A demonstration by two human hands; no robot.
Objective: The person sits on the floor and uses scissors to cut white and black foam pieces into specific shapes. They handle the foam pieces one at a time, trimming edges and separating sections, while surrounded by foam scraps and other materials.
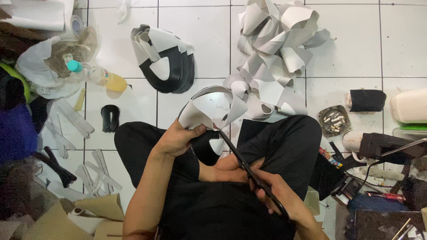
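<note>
- Right hand (pixel 284 195) grips black scissors (pixel 249 171) over the lap, blades at the grey-and-black shoe upper piece (pixel 212 111).
- Left hand (pixel 178 138) clasps that piece.
- Judging by the piles, black-and-white uppers (pixel 164 60) look trimmed; grey pieces (pixel 278 49) on the tiled floor (pixel 347 44) seem left.

Your right hand (pixel 284 195) covers the handles of the black scissors (pixel 249 171), so you cannot see how your fingers sit in the loops. The blade tips vanish behind the curled white shoe-upper piece (pixel 213 106) that your left hand (pixel 178 138) pinches, and your thumb hides part of its edge. The frame's right edge cuts off the cream container (pixel 409 106). The top left corner clips the white roll (pixel 35 13). The ashtray's (pixel 333 121) contents are too small to count.
</note>
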